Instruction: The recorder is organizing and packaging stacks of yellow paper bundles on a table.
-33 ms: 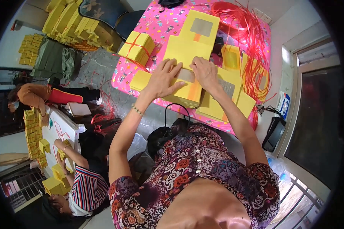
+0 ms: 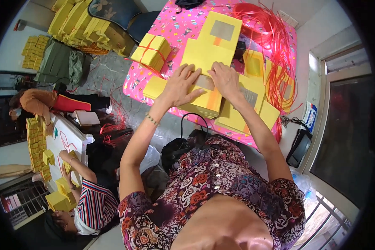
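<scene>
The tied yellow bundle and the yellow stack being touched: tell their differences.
The tied bundle has red ribbon crossed over it; the touched stack shows none. The touched stack's top has a grey window and orange stripe; the tied bundle's top shows neither. Both are yellow, on the pink tablecloth.

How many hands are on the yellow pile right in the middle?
2. The left hand is at the upper left of the yellow pile, the right hand at its upper right. Neither is hidden.
</scene>
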Action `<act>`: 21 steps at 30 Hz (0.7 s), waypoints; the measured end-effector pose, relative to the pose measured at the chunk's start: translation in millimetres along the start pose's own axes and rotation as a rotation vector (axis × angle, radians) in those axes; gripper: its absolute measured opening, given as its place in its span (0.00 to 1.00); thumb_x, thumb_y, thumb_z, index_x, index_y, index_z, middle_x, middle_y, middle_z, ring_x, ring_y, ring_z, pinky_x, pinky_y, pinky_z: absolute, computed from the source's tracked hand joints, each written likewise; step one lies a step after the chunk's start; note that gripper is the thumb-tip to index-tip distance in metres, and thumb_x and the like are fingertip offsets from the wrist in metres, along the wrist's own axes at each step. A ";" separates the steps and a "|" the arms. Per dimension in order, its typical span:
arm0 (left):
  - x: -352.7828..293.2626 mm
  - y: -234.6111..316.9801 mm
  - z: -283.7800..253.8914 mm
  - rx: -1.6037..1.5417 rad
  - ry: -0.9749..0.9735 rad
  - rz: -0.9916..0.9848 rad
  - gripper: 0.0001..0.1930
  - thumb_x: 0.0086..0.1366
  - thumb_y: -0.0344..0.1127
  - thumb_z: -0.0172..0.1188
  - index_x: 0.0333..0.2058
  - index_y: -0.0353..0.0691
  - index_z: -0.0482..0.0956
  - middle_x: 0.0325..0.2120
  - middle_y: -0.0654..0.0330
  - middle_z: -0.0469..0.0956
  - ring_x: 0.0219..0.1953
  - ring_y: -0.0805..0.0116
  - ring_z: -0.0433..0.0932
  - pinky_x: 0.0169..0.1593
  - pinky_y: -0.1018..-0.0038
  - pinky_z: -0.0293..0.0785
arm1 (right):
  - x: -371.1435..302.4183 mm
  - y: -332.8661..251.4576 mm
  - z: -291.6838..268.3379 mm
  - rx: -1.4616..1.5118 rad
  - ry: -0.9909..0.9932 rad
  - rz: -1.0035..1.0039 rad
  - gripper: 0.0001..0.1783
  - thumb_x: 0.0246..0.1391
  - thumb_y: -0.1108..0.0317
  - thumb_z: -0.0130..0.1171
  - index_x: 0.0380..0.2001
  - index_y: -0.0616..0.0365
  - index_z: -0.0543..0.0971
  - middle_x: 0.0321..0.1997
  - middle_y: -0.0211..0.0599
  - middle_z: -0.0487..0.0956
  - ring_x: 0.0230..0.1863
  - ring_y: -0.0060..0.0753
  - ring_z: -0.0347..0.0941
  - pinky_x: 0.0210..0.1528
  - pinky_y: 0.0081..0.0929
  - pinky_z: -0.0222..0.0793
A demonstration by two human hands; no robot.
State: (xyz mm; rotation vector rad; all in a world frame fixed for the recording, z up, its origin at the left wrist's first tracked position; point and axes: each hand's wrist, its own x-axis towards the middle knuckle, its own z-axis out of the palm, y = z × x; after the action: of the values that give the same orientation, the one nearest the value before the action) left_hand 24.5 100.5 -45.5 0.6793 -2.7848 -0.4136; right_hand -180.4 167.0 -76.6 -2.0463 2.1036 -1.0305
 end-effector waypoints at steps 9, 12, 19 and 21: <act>-6.5 -7.4 14.4 -0.019 -0.008 -0.091 0.39 0.64 0.63 0.53 0.64 0.41 0.65 0.65 0.48 0.62 0.68 0.46 0.58 0.69 0.55 0.55 | 6.6 -0.4 0.4 0.019 -0.038 0.011 0.16 0.52 0.57 0.65 0.29 0.56 0.73 0.26 0.36 0.75 0.28 0.43 0.75 0.31 0.41 0.68; -10.5 -5.0 13.8 -0.037 0.003 -0.132 0.39 0.65 0.64 0.51 0.65 0.42 0.64 0.67 0.51 0.61 0.70 0.49 0.55 0.70 0.50 0.51 | 4.2 3.8 1.8 0.055 -0.020 0.021 0.17 0.53 0.56 0.65 0.28 0.56 0.73 0.26 0.35 0.75 0.27 0.41 0.75 0.29 0.38 0.68; -12.2 -3.6 15.1 0.035 -0.053 -0.181 0.39 0.66 0.67 0.45 0.66 0.43 0.64 0.68 0.57 0.60 0.71 0.50 0.52 0.71 0.45 0.43 | 9.9 -8.4 -6.9 0.216 -0.190 0.322 0.18 0.48 0.54 0.69 0.25 0.54 0.74 0.26 0.33 0.75 0.31 0.41 0.75 0.34 0.41 0.64; -12.5 -2.1 14.1 0.119 -0.049 -0.193 0.39 0.66 0.67 0.44 0.66 0.45 0.65 0.68 0.59 0.60 0.72 0.49 0.51 0.71 0.45 0.42 | 9.6 -9.3 -1.0 0.156 -0.142 0.270 0.18 0.47 0.53 0.70 0.25 0.53 0.74 0.26 0.32 0.75 0.31 0.40 0.75 0.34 0.40 0.63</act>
State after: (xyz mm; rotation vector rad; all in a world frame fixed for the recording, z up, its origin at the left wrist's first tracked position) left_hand 31.9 107.7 -61.4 0.9828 -2.8177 -0.3061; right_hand -173.9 159.5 -67.5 -1.6569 2.0812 -0.9440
